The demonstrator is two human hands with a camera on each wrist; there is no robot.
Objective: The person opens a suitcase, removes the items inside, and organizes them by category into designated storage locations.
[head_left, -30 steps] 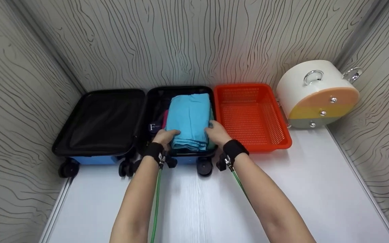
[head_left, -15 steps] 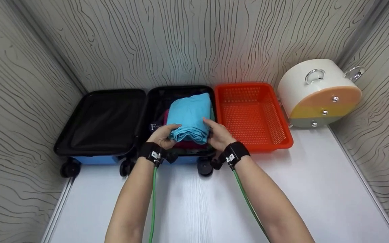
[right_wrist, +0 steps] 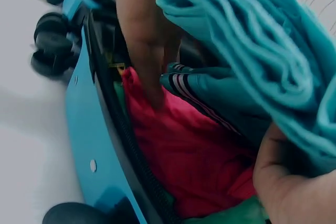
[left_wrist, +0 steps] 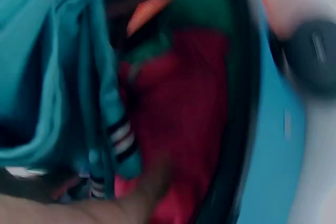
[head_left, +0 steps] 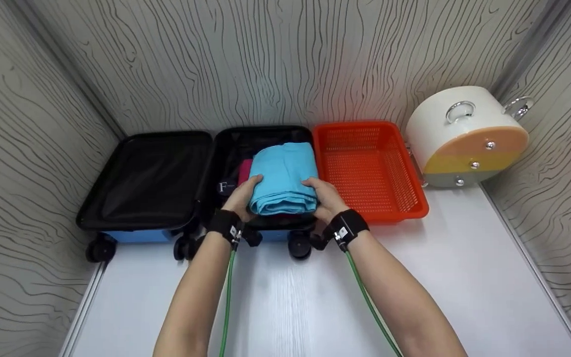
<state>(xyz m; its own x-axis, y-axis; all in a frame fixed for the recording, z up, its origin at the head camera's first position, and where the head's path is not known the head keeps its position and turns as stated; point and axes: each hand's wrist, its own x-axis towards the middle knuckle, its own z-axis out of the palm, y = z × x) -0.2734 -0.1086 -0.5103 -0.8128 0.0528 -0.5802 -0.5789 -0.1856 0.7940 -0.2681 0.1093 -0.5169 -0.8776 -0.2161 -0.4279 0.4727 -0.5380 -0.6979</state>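
Observation:
A folded turquoise garment (head_left: 285,173) is held between both hands over the right half of an open suitcase (head_left: 259,130). My left hand (head_left: 241,198) grips its left side, thumb on top; my right hand (head_left: 329,199) grips the right side the same way, fingers tucked underneath. Black, white and pink striped trim (right_wrist: 184,85) hangs from the bundle's underside in the right wrist view. Below lies a crimson cloth (right_wrist: 184,150), with a green cloth (left_wrist: 202,6) beside it. A dark item marked with a white F (head_left: 225,187) sits left of the bundle.
The suitcase's left half, a black-lined shell (head_left: 151,178), lies open on the white table (head_left: 275,297). Right of the suitcase stands an orange-red plastic basket (head_left: 365,178). Farther right is a white round box (head_left: 446,119) with coloured drawers. Patterned panels rise behind and at both sides.
The turquoise garment lay in the suitcase a second ago; its front edge came up first. Now the bundle is raised and shifted slightly right, and crimson cloth shows beneath. Both hands hold its sides.

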